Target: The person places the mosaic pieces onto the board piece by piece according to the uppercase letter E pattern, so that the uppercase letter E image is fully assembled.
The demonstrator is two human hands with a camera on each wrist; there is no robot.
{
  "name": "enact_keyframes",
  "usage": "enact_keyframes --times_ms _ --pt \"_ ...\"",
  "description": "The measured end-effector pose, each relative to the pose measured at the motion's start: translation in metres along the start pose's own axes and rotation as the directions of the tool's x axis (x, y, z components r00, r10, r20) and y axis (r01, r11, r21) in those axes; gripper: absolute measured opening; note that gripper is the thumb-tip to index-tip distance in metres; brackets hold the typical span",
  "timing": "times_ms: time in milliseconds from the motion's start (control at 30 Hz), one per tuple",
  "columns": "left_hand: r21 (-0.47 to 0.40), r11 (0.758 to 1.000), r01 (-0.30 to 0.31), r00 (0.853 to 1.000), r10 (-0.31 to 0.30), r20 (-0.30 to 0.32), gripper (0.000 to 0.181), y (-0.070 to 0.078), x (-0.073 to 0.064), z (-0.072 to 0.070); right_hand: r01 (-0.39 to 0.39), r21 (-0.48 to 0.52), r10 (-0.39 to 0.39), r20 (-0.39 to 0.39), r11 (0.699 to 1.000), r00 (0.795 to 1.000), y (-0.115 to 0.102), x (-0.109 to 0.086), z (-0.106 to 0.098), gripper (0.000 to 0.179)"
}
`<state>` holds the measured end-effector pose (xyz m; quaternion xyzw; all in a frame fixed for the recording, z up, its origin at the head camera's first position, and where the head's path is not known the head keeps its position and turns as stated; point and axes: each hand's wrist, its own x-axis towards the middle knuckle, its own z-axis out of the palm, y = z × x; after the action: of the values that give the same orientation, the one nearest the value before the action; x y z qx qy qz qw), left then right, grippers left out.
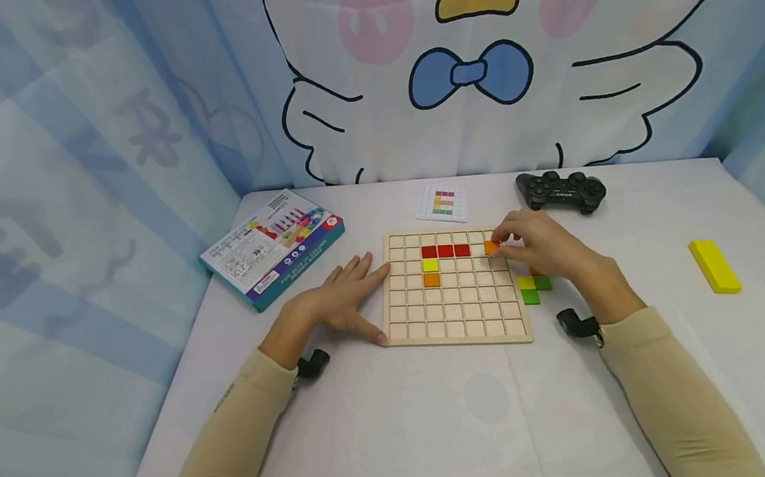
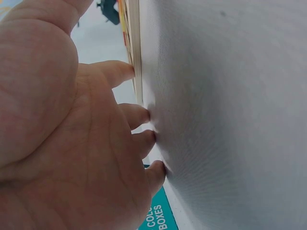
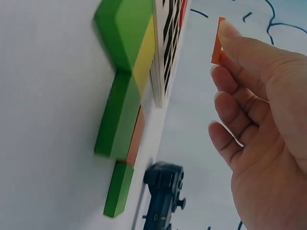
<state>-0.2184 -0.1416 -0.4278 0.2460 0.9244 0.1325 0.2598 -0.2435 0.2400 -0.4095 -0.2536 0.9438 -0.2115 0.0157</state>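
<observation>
A wooden grid board point(image 1: 453, 313) lies on the table with a row of red squares point(image 1: 445, 250) in it, and below their left end a yellow square point(image 1: 430, 264) and an orange square point(image 1: 432, 280). My right hand point(image 1: 547, 244) pinches an orange tile point(image 1: 491, 247) between thumb and index finger over the board's upper right part. The right wrist view shows that orange tile point(image 3: 218, 40) held clear of the board. My left hand point(image 1: 347, 300) has its fingers spread, touching the board's left edge; in the left wrist view its fingertips point(image 2: 156, 175) rest on the table.
Green blocks point(image 1: 531, 297) and a yellow one sit beside the board's right edge. A pattern card point(image 1: 443, 203) lies behind the board, a game controller point(image 1: 562, 191) at back right, a game box point(image 1: 274, 246) at left. A yellow block point(image 1: 714, 266) lies far right.
</observation>
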Motion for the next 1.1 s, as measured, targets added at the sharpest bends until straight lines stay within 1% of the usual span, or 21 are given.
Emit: enact_keyframes --times_ms 233,433,667,867,1100 --pt "-0.01 1.0 -0.004 1.0 0.004 -0.004 0.131 0.0 0.0 0.0 0.057 -0.012 -0.057 0.009 0.998 0.998 -0.016 0.009 0.007 0.022" --pt "-0.011 1.0 -0.004 1.0 0.004 -0.005 0.13 0.0 -0.001 0.001 0.09 0.013 -0.09 0.017 0.996 0.996 -0.029 0.016 0.011 0.023" --pt "-0.007 1.0 0.001 1.0 -0.001 0.005 0.131 0.001 -0.001 0.0 0.138 0.056 -0.14 0.038 0.989 0.989 -0.035 0.023 0.016 0.026" --pt "-0.008 1.0 0.002 1.0 -0.002 0.006 0.131 0.001 -0.002 -0.002 0.149 0.038 -0.151 0.054 0.988 0.987 -0.039 0.026 0.019 0.025" --pt "-0.007 1.0 0.003 1.0 -0.003 0.009 0.131 0.002 -0.002 -0.002 0.148 0.018 -0.148 0.055 0.989 0.987 -0.044 0.028 0.02 0.026"
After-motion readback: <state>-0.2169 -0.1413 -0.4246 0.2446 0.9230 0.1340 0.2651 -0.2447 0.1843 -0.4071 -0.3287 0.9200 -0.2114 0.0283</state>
